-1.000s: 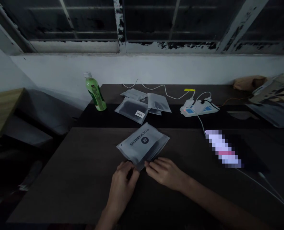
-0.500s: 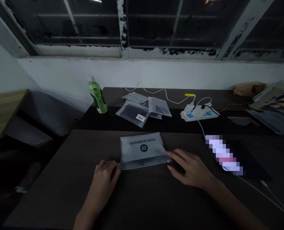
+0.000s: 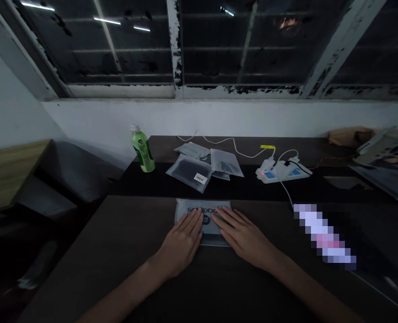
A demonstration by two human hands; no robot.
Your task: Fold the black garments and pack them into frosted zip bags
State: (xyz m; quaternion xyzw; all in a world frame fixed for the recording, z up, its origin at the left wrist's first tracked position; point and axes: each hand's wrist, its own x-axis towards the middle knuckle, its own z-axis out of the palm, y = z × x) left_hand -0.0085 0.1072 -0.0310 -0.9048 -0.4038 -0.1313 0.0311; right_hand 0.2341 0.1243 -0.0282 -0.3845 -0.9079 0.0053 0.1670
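Observation:
A frosted plastic pouch (image 3: 214, 240) with dark ROCKBROS lettering and a round logo lies flat on the dark table, its print upside down to me. My left hand (image 3: 182, 242) rests on the pouch's left half, fingers stretched out and pointing away from me. On the right half lies my right hand (image 3: 244, 235), also flat, its fingers slightly spread. Between the two sets of fingertips part of the logo shows; the hands cover much of the lettering. Neither hand grips anything.
Several similar frosted pouches (image 3: 189, 170) lie behind, one with a barcode label. A green bottle (image 3: 143, 150) stands at the back left. To the right are a power strip (image 3: 283, 172) with plugs and cables, a blurred-out bright screen (image 3: 323, 237) and brown packaging (image 3: 350, 137).
Both hands have moved from the pouch's side edges inward onto its top, and the fingers now lie flat. The whole view has shifted, so the scene sits slightly lower.

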